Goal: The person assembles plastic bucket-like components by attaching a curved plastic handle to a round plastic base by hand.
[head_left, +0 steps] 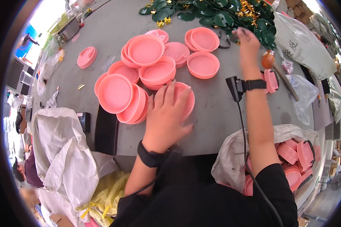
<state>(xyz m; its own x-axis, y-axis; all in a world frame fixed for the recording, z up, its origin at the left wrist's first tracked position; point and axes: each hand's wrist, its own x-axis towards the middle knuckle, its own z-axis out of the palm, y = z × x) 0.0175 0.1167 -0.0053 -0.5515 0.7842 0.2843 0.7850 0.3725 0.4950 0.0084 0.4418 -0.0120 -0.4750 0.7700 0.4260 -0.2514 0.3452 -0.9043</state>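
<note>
My left hand (166, 115) lies with its fingers spread over a pink round shallow dish (185, 102), touching it without gripping. Its fingertips reach the edge of a heap of similar pink dishes (146, 50), some stacked and some tilted. My right hand (249, 45) is stretched far forward, its fingers loosely bent and apart, close to a pile of dark green discs (223, 19). Nothing can be made out between those fingers, which are slightly blurred. Two pink dishes (204, 65) sit just left of my right hand, near a thin dark strap (226, 42).
A white sack (231, 147) of pink parts with dark straps stands at lower right. Another white sack (60, 140) hangs at lower left. A pink lid (87, 57) lies apart on the grey table (72, 75). An orange-headed tool (268, 59) and clear bag (303, 94) lie right.
</note>
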